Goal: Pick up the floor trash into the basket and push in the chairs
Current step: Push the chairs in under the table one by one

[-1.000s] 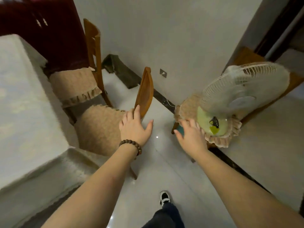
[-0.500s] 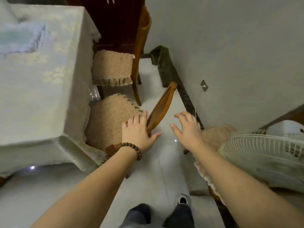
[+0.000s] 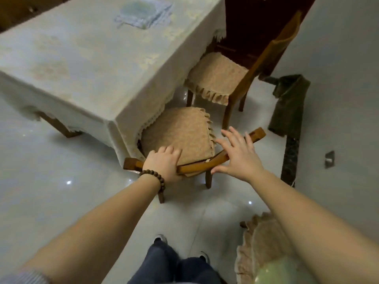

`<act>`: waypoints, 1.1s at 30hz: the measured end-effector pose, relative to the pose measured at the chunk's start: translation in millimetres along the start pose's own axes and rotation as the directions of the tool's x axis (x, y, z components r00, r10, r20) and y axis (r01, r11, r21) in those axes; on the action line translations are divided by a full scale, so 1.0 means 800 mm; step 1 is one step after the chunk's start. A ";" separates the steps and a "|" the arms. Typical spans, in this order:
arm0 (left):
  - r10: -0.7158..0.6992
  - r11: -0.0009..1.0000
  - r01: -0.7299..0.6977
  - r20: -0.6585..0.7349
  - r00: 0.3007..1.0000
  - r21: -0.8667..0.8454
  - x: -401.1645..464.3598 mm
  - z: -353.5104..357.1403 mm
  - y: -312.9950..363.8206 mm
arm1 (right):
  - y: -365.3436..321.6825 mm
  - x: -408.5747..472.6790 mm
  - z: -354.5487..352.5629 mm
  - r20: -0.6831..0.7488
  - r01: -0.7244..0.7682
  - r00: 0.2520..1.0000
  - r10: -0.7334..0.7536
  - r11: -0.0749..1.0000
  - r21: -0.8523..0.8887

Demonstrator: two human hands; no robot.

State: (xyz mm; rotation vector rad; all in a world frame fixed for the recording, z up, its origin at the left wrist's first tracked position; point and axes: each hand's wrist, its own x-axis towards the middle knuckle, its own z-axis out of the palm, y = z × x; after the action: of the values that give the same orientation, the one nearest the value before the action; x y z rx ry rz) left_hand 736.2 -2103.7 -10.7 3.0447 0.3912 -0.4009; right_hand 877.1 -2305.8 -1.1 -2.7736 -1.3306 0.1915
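A wooden chair (image 3: pixel 196 167) with a tan frilled cushion (image 3: pixel 178 136) stands at the table's near corner, its seat partly under the tablecloth. My left hand (image 3: pixel 164 162), bead bracelet on the wrist, is curled over the chair's curved top rail. My right hand (image 3: pixel 238 154) has its fingers spread, palm against the right part of the same rail. A second cushioned chair (image 3: pixel 221 80) stands farther back along the table's right side. No basket or floor trash shows.
The table (image 3: pixel 86 58) wears a pale cloth, with a folded cloth (image 3: pixel 143 13) on top. A third cushioned seat (image 3: pixel 260 242) with a green fan base sits at lower right. A dark green cloth (image 3: pixel 289 103) lies by the wall. My feet (image 3: pixel 180 251) stand below.
The view swung left and over the chair. My left hand went from lying flat beside the backrest to curling over its rail, and my right hand came across onto the rail.
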 end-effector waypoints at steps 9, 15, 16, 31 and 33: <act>0.086 0.978 -0.079 -0.029 0.996 0.191 -0.003 0.003 0.004 | 0.026 0.017 0.027 -0.058 0.122 0.989 -0.137 0.970 -0.208; 0.149 0.967 -0.144 -0.008 0.989 0.210 0.003 -0.001 0.009 | 0.040 0.024 0.027 -0.089 0.165 0.979 -0.181 0.972 -0.165; 0.144 0.968 -0.139 -0.008 0.990 0.208 0.006 -0.003 0.011 | 0.045 0.027 0.025 -0.085 0.172 0.979 -0.187 0.971 -0.164; 0.130 0.972 -0.102 -0.125 0.984 0.213 0.118 -0.067 -0.004 | 0.104 0.161 -0.048 -0.016 0.242 0.967 -0.255 0.933 -0.264; 0.141 0.971 -0.107 -0.151 0.978 0.215 0.139 -0.082 -0.019 | 0.104 0.189 -0.065 0.011 0.244 0.968 -0.250 0.935 -0.256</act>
State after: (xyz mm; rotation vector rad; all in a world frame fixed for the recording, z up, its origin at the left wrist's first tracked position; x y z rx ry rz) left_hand 852.5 -2057.0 23.9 3.2947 0.1722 -0.1937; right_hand 1042.2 -2240.1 28.2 -2.7550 -1.7982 -0.0268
